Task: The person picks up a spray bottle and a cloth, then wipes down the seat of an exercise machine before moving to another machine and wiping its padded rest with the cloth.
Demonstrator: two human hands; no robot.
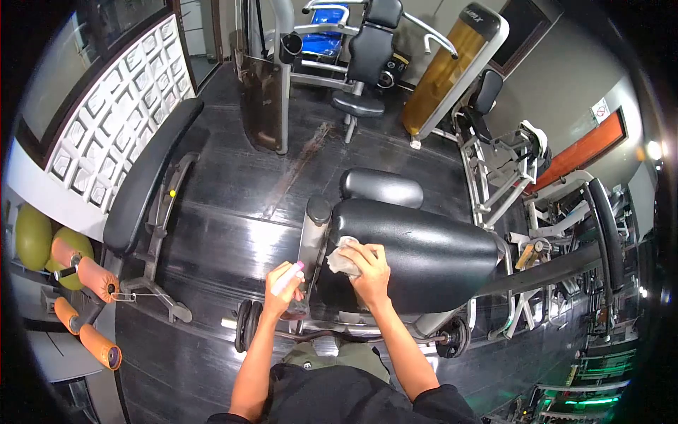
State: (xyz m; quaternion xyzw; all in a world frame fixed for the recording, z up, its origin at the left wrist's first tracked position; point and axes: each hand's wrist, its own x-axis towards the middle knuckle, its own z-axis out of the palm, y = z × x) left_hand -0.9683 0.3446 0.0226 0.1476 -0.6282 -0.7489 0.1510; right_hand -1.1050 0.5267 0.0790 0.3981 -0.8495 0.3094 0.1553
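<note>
My left hand (pixel 284 290) is closed round the neck of a spray bottle (pixel 287 277) with a white and pink head. The bottle's lower part shows below my fingers, beside the grey metal post (pixel 313 237) of a gym bench. A crumpled pale cloth (pixel 342 260) is gripped in my right hand (pixel 371 274), at the left end of the bench's wide black pad (pixel 424 247). The cloth seems to touch the pad's edge. Beyond it lies a smaller rounded black pad (pixel 381 188).
A barbell (pixel 339 334) with weight plates lies just in front of my body. To the left stands a long padded bench (pixel 152 177), near orange foam rollers (pixel 99 279). A seated machine (pixel 372 53) is ahead; more frames and racks line the right.
</note>
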